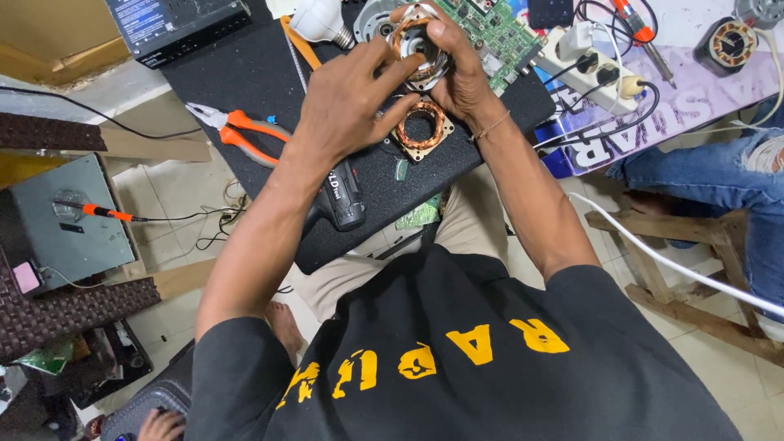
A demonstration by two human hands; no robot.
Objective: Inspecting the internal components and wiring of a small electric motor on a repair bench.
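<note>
Clearly both hands, left hand (351,98) & right hand (461,69), pinch the motor stator (418,45) at 12 o'clock on the worktop (245,73): likely heavy, stiff, w/ fragile copper windings, so grip by its metal rim.

- Floor (184,192): pale tiles, visible left of the work surface and at lower right.
- Work surface: low board covered with a black mat (245,73).
- Wooden stool frame (694,269) stands right, on the tiles.
- Wooden plank (151,147) lies left, beside a grey metal box (69,220).
- Dark woven mat (65,314) at lower left.
- Light: even, soft shadows.
</note>
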